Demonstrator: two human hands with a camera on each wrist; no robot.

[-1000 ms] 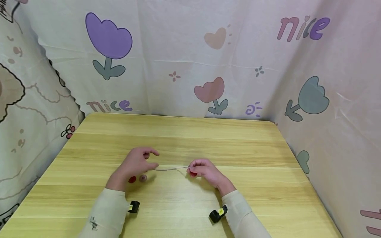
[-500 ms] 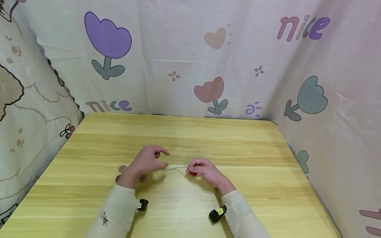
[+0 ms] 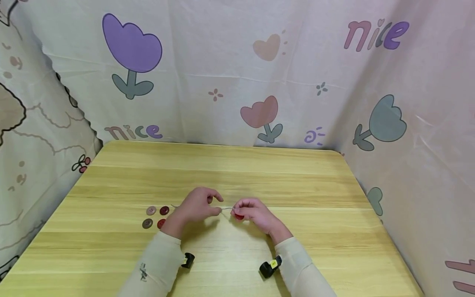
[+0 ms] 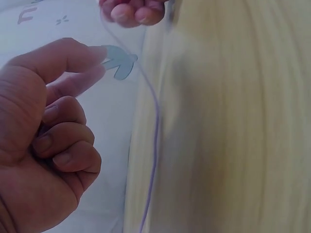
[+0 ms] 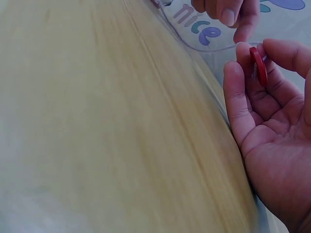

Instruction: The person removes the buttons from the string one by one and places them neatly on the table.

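Observation:
Between the thumb and fingertips of my right hand (image 3: 255, 213) a round red button (image 5: 259, 67) is pinched on edge. A thin pale thread (image 4: 156, 121) runs from those fingertips toward the left, over the table. My left hand (image 3: 198, 206) is close by, thumb and index finger held apart and the other fingers curled in. In the left wrist view the thread passes beside this hand, clear of its fingertips. The thread's far end (image 3: 174, 206) shows behind the left wrist.
Left of the left wrist lie a pink button (image 3: 151, 210), a dark red button (image 3: 164, 210), a brown button (image 3: 147, 223) and a partly covered red button (image 3: 161, 223). They rest on the wooden table (image 3: 334, 239). A printed curtain (image 3: 208, 49) surrounds the table's back and sides.
My left hand has moved right along the thread, closer to the right hand, uncovering the buttons on the left. The right hand keeps its hold on the red button, nearly still.

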